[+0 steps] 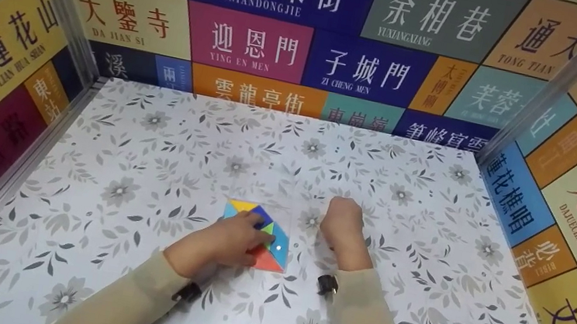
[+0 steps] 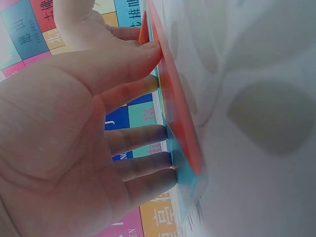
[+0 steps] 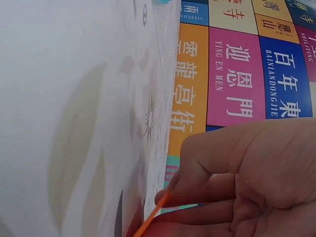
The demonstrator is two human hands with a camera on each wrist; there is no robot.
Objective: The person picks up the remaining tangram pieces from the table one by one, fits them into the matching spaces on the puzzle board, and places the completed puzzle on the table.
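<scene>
Flat tangram pieces in several colours lie together on the flowered tabletop in the head view: a yellow piece [image 1: 240,205], a dark blue piece [image 1: 260,213], a light blue piece [image 1: 281,244] and a red piece [image 1: 270,263] among them. My left hand [image 1: 224,238] rests its fingertips on these pieces, partly covering them; in the left wrist view its fingers are fairly straight. To their right, my right hand [image 1: 345,228] is curled just over the table. The right wrist view shows it pinching a thin orange tangram piece [image 3: 157,210] between thumb and fingers, seen edge-on.
The tabletop [image 1: 126,276] has a grey leaf-and-flower pattern. Panels with printed place signs [image 1: 250,42] stand at the back and both sides, with clear corner strips [image 1: 571,75]. A dark wrist camera [image 1: 326,285] is strapped at the right cuff.
</scene>
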